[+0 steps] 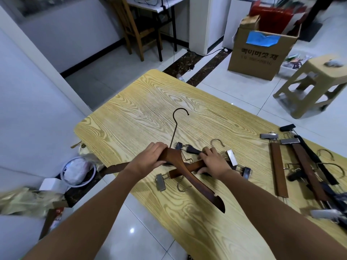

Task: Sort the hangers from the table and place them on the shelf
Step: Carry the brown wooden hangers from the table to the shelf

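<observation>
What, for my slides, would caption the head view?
Left hand grips a curved wooden coat hanger while the right hand holds a wooden clip hanger over the table.

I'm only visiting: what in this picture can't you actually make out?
All in the head view:
- The shelf: outside the frame, not seen at all.
- The clip hanger: the right hand covers its middle and whatever lies beneath.
- The hanger pile on the right: its near end is blurred and cut off by the frame edge.
- The cardboard box print: too blurred to read.
</observation>
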The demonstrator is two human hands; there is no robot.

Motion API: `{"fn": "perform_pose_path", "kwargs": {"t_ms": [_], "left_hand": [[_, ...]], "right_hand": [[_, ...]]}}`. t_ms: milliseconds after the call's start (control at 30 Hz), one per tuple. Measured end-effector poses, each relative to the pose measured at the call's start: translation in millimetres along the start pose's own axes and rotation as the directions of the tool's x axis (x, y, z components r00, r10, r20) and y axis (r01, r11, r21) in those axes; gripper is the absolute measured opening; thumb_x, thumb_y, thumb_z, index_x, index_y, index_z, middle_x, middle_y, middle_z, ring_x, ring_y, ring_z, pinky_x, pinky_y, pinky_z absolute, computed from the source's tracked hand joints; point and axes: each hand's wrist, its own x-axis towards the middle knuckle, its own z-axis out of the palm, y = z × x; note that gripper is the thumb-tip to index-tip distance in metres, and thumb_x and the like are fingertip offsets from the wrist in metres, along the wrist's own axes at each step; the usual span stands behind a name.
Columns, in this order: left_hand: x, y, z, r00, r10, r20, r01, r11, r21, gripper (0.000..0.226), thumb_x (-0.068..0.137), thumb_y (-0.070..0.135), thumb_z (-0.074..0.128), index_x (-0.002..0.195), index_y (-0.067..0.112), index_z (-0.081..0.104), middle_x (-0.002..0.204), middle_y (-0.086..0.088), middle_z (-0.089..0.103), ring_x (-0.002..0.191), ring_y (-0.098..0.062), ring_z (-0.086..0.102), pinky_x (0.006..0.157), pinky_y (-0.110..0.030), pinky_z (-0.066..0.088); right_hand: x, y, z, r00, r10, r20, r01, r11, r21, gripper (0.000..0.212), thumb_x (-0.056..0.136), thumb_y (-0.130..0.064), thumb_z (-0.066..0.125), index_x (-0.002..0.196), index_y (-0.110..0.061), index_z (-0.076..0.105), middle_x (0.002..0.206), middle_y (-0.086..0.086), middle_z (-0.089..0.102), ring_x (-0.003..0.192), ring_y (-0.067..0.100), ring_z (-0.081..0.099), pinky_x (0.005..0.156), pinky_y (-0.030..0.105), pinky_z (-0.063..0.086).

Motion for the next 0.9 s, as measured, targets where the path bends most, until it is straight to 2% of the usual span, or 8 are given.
{"fn": "perform_pose_path", "kwargs": {"t_ms": [67, 133, 267, 367, 467, 600, 733, 900], "left_hand": [[-3.5, -2.6, 2.3, 1.000, -0.011, -0.005, 0.011, 1.000, 0.001, 0.051, 0.091, 0.024, 0.058, 0.135, 0.007, 0.039, 0.133, -0.006, 0.046, 0.117, -0.018, 0.042, 0.099, -0.024, 0.033], [-6.1, -4.0, 5.4, 1.000, -0.020, -0.006, 0.020, 1.000, -0.007, 0.051, 0.090, 0.025, 0.058, 0.135, 0.008, 0.039, 0.133, -0.004, 0.046, 0.116, -0.016, 0.042, 0.099, -0.022, 0.032], [-7.8, -7.1, 11.3, 0.999, -0.040, 0.006, 0.041, 0.998, -0.039, 0.052, 0.090, 0.024, 0.058, 0.136, 0.009, 0.039, 0.134, -0.003, 0.045, 0.118, -0.015, 0.040, 0.101, -0.021, 0.031], [-9.2, -10.6, 13.5, 0.999, -0.038, -0.001, 0.038, 0.999, -0.038, 0.052, 0.090, 0.025, 0.059, 0.135, 0.009, 0.039, 0.134, -0.003, 0.046, 0.118, -0.016, 0.041, 0.101, -0.022, 0.032], [-9.9, -13.5, 14.6, 0.999, -0.039, -0.004, 0.039, 0.999, -0.027, 0.053, 0.089, 0.025, 0.059, 0.135, 0.009, 0.039, 0.133, -0.003, 0.046, 0.116, -0.016, 0.041, 0.101, -0.023, 0.034], [-5.9, -12.4, 10.1, 0.999, -0.030, -0.016, 0.030, 0.999, -0.016, 0.052, 0.090, 0.023, 0.059, 0.135, 0.008, 0.039, 0.133, -0.004, 0.046, 0.116, -0.018, 0.042, 0.100, -0.024, 0.034], [-1.2, -9.5, 4.9, 0.999, -0.015, -0.028, 0.015, 1.000, -0.010, 0.052, 0.091, 0.022, 0.058, 0.137, 0.006, 0.038, 0.135, -0.007, 0.044, 0.119, -0.019, 0.040, 0.102, -0.023, 0.030], [-1.8, -8.8, 4.0, 0.999, -0.024, -0.031, 0.024, 1.000, -0.007, 0.052, 0.091, 0.022, 0.057, 0.137, 0.006, 0.037, 0.136, -0.007, 0.044, 0.121, -0.020, 0.040, 0.104, -0.025, 0.031]], "right_hand": [[3.7, -0.9, 1.7, 0.998, 0.051, -0.042, -0.051, 0.999, 0.009, 0.051, 0.091, -0.051, 0.051, 0.128, -0.016, 0.048, 0.128, 0.004, 0.044, 0.120, 0.028, 0.039, 0.093, 0.041, 0.042], [9.8, -1.3, 3.7, 0.986, 0.130, -0.101, -0.131, 0.991, -0.001, 0.043, 0.097, -0.043, 0.045, 0.129, -0.014, 0.046, 0.128, 0.007, 0.046, 0.119, 0.028, 0.042, 0.091, 0.041, 0.044], [27.6, -6.5, -1.7, 0.972, 0.222, -0.074, -0.229, 0.967, -0.108, 0.032, 0.097, -0.025, 0.047, 0.125, -0.010, 0.050, 0.126, 0.011, 0.052, 0.120, 0.030, 0.045, 0.096, 0.038, 0.039], [33.6, -8.7, -8.1, 0.978, 0.193, -0.083, -0.206, 0.958, -0.198, 0.027, 0.094, -0.017, 0.049, 0.120, -0.011, 0.054, 0.120, 0.009, 0.058, 0.113, 0.028, 0.054, 0.091, 0.035, 0.041], [30.7, -7.7, -8.6, 0.976, 0.110, -0.189, -0.158, 0.954, -0.256, 0.022, 0.093, -0.010, 0.047, 0.114, -0.008, 0.053, 0.110, 0.010, 0.060, 0.096, 0.029, 0.062, 0.078, 0.035, 0.047], [28.8, -3.2, -23.1, 0.943, 0.129, -0.306, -0.232, 0.915, -0.329, 0.018, 0.084, -0.010, 0.063, 0.100, -0.008, 0.058, 0.095, 0.008, 0.063, 0.080, 0.026, 0.064, 0.070, 0.033, 0.048], [31.9, 10.1, -42.6, 0.915, 0.267, -0.302, -0.345, 0.906, -0.243, 0.028, 0.090, -0.005, 0.048, 0.118, -0.005, 0.048, 0.115, 0.010, 0.057, 0.098, 0.028, 0.061, 0.083, 0.034, 0.043], [29.9, 23.7, -40.4, 0.860, 0.430, -0.274, -0.472, 0.875, -0.110, 0.046, 0.089, -0.004, 0.050, 0.133, -0.002, 0.035, 0.126, 0.016, 0.048, 0.099, 0.031, 0.060, 0.083, 0.037, 0.046]]}}
